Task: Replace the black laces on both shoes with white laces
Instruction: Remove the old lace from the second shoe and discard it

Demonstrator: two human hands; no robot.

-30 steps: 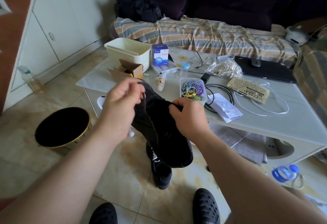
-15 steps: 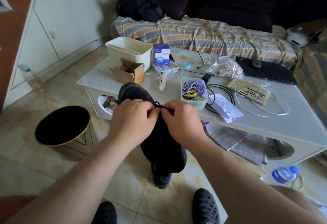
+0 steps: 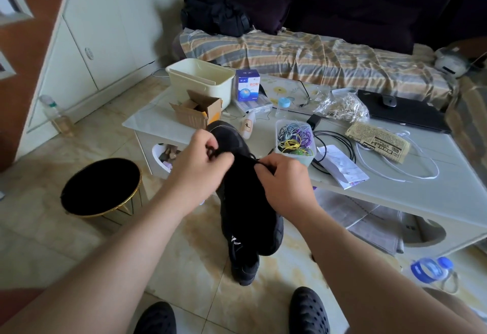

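Soft, dim daylight; edges bend, moving hands perhaps slightly blurred.

both forearms are bare to the frame edge, with no sleeves, watch or rings on the left hand (image 3: 196, 165) or the right hand (image 3: 286, 184). below the hands, the feet wear black perforated clogs (image 3: 308, 312) with rounded toes.

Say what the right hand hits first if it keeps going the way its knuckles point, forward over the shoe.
Likely the clear tub of coloured bands on the table edge, just past the right hand, which pinches the black lace. Depth is unclear; it could pass above.
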